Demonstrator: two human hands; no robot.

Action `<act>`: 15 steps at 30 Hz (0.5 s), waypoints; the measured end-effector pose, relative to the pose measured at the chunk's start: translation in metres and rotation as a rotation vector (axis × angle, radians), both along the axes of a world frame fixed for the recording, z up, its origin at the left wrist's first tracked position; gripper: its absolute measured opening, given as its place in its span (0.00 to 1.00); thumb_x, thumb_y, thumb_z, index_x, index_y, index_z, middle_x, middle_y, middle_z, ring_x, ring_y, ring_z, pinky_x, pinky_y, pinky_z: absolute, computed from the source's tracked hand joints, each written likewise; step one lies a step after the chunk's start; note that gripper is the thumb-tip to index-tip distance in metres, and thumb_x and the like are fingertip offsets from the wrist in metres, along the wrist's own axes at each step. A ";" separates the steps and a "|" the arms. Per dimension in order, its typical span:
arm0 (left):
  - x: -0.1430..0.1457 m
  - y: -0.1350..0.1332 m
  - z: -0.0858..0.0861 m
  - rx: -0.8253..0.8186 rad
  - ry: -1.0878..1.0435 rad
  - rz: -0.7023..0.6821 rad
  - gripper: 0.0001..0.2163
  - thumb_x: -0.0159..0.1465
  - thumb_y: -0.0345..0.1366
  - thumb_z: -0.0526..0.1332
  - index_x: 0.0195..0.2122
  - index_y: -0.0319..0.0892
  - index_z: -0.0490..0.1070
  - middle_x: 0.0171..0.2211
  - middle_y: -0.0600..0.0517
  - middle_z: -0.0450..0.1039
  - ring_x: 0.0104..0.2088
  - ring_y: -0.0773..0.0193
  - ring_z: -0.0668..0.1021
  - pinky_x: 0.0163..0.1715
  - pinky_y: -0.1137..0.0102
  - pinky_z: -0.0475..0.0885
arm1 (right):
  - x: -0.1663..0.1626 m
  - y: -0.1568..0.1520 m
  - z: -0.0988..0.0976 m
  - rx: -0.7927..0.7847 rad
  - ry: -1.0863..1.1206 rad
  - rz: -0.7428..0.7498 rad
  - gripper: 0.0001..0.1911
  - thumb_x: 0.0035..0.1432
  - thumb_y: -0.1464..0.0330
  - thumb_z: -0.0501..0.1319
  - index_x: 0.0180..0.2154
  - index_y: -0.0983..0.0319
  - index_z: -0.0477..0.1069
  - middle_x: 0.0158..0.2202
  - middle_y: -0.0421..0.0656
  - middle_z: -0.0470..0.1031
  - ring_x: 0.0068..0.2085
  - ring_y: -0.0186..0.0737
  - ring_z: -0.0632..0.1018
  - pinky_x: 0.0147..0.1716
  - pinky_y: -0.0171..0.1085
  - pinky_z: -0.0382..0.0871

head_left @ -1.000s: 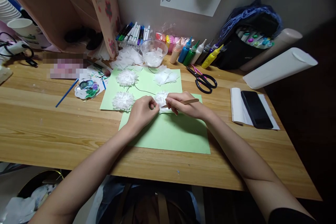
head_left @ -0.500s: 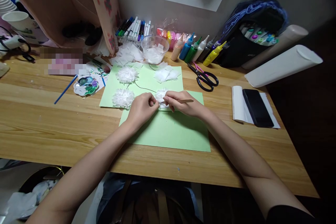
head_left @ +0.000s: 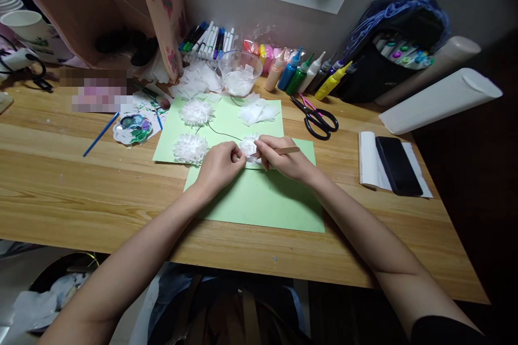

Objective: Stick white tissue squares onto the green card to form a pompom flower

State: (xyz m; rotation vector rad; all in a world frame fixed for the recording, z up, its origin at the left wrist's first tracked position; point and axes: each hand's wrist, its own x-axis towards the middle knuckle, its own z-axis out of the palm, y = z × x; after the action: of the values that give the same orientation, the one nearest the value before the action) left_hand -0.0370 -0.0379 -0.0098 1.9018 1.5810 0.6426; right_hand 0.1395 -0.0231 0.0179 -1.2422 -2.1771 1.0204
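Observation:
My right hand (head_left: 281,155) is closed round a flat wooden craft stick (head_left: 288,150), whose lower end points at a white tissue-paper flower (head_left: 249,145). Beside it, my left hand (head_left: 222,164) pinches at the flower's near left edge; what lies between those fingertips is too small to make out. The flower rests on a light green sheet (head_left: 226,116), partly covered by my fingers. Two more fluffy white flowers (head_left: 190,149) sit to the left on that sheet, and loose tissue pieces (head_left: 259,110) lie behind. A thin dark line (head_left: 224,133) curves between the flowers.
A second green sheet (head_left: 259,202) lies nearer me. Behind are a clear bowl (head_left: 240,78) of tissue pieces and several paint bottles (head_left: 295,73). Black-handled scissors (head_left: 318,118) and a phone (head_left: 399,167) lie to the right. A paint palette (head_left: 133,128) and brush (head_left: 101,135) are left.
The craft stick in my right hand has tilted slightly, its upper end now a little higher. My left hand keeps its pinch at nearly the same spot. The view has shifted slightly.

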 end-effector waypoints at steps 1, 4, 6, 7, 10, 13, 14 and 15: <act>0.000 0.000 0.000 -0.001 0.001 0.000 0.07 0.57 0.35 0.55 0.24 0.41 0.66 0.23 0.53 0.70 0.25 0.66 0.69 0.25 0.71 0.60 | 0.001 0.000 0.000 0.001 0.007 0.000 0.20 0.66 0.61 0.46 0.25 0.62 0.63 0.18 0.37 0.67 0.23 0.32 0.67 0.28 0.34 0.57; 0.001 0.000 0.001 -0.002 0.004 0.000 0.06 0.57 0.35 0.55 0.24 0.41 0.67 0.23 0.53 0.70 0.25 0.66 0.69 0.25 0.71 0.60 | 0.002 0.001 0.000 -0.004 0.013 0.018 0.20 0.66 0.61 0.46 0.25 0.62 0.64 0.18 0.37 0.67 0.23 0.32 0.67 0.29 0.34 0.58; 0.001 0.000 0.001 -0.003 0.007 0.003 0.07 0.57 0.35 0.55 0.24 0.41 0.66 0.23 0.53 0.70 0.25 0.66 0.69 0.25 0.71 0.60 | 0.002 0.001 0.000 -0.012 0.015 0.028 0.20 0.66 0.61 0.46 0.25 0.62 0.64 0.18 0.37 0.67 0.23 0.32 0.67 0.29 0.34 0.58; 0.001 0.000 0.001 -0.002 0.009 0.003 0.07 0.57 0.35 0.55 0.23 0.41 0.66 0.23 0.53 0.70 0.25 0.66 0.69 0.25 0.71 0.60 | 0.002 0.001 -0.001 -0.014 0.017 0.029 0.19 0.66 0.61 0.46 0.25 0.62 0.64 0.18 0.37 0.67 0.23 0.32 0.67 0.29 0.34 0.58; 0.001 0.000 0.002 -0.008 0.015 0.002 0.07 0.57 0.34 0.55 0.24 0.41 0.67 0.23 0.52 0.71 0.25 0.66 0.69 0.26 0.71 0.60 | 0.000 0.001 -0.003 -0.013 0.031 0.013 0.20 0.66 0.61 0.46 0.25 0.62 0.63 0.18 0.37 0.67 0.23 0.32 0.67 0.29 0.34 0.59; 0.000 0.000 0.001 -0.010 0.018 0.002 0.06 0.57 0.35 0.56 0.25 0.41 0.68 0.23 0.52 0.71 0.25 0.66 0.69 0.26 0.71 0.61 | -0.001 0.001 -0.006 -0.045 0.061 -0.012 0.19 0.66 0.60 0.46 0.25 0.61 0.63 0.18 0.37 0.67 0.23 0.32 0.68 0.29 0.34 0.59; 0.000 0.000 0.001 -0.009 0.019 0.003 0.06 0.57 0.35 0.56 0.25 0.41 0.68 0.23 0.52 0.71 0.25 0.66 0.69 0.26 0.71 0.61 | -0.002 0.000 -0.007 -0.061 0.075 -0.021 0.19 0.66 0.60 0.46 0.26 0.61 0.62 0.17 0.37 0.67 0.22 0.32 0.68 0.29 0.34 0.60; 0.001 0.000 0.001 -0.007 0.021 0.005 0.06 0.57 0.35 0.56 0.25 0.41 0.68 0.23 0.52 0.71 0.25 0.66 0.69 0.26 0.71 0.61 | -0.003 0.000 -0.008 -0.074 0.087 -0.030 0.19 0.66 0.60 0.46 0.26 0.61 0.62 0.17 0.36 0.67 0.22 0.32 0.68 0.28 0.34 0.60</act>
State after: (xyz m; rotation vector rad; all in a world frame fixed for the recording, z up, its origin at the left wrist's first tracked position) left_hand -0.0365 -0.0378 -0.0088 1.9060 1.5992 0.6199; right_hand 0.1368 -0.0232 0.0102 -1.2356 -2.0668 1.1308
